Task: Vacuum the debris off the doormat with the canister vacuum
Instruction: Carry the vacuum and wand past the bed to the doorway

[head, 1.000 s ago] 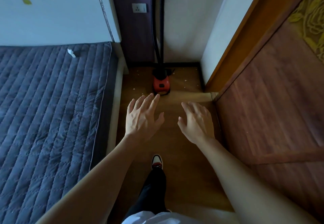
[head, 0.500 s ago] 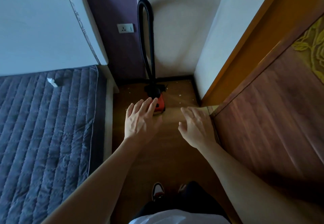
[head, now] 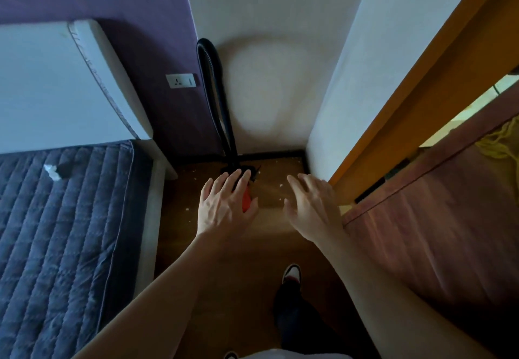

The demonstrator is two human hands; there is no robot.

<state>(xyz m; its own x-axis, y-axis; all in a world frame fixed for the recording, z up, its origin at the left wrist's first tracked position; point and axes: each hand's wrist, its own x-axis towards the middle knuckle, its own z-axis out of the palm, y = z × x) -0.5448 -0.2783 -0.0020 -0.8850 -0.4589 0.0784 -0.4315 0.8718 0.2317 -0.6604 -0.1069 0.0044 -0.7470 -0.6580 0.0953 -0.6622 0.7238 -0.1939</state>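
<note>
Beside bed [head: 56, 232] — vacuum [head: 246, 201], door [head: 438, 232].

Both hands have moved toward the canister vacuum [head: 246, 200] in the corner: the left hand [head: 224, 208] now covers most of its red body, the right hand [head: 313, 207] reaches beside it, and one shoe [head: 292, 273] has stepped forward.
</note>
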